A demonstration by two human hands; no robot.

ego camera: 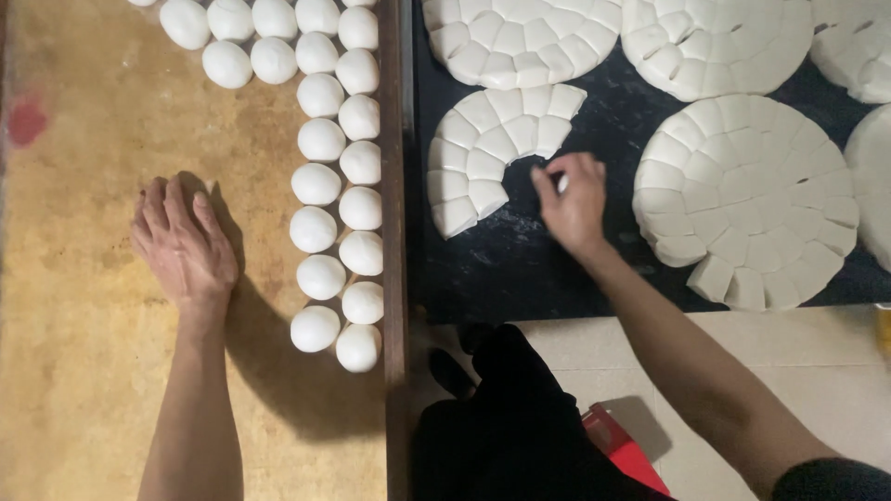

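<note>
Pinching a small white piece of dough (561, 183) between the fingertips of my right hand (574, 206), I hold it over the black tray (520, 269), just beside the open gap in the partly used dough disc (487, 153). That disc is scored into small squares, and what remains curves in an arc from upper right round to lower left, with my fingers close to its inner edge. Only a sliver of the piece shows between my thumb and forefinger; the rest is hidden by the hand.

My left hand (183, 250) is well apart from it, cupped palm down on the yellowish board (83, 371), fingers curved and close together. Whether anything lies under the palm I cannot tell.

Near that hand, to its right, stand two columns of round dough balls (320, 232) running along the board's dark wooden edge (394, 186), with more balls gathered in the upper part of the board. A reddish stain (26, 122) marks the board at far left.

On the black tray, other scored discs lie whole or nearly so: one at the top (520, 37), one beside it (715, 42), and a large one to the right of my hand (752, 195). Below the tray is pale floor (798, 362), my dark clothing, and a red object (626, 450).
</note>
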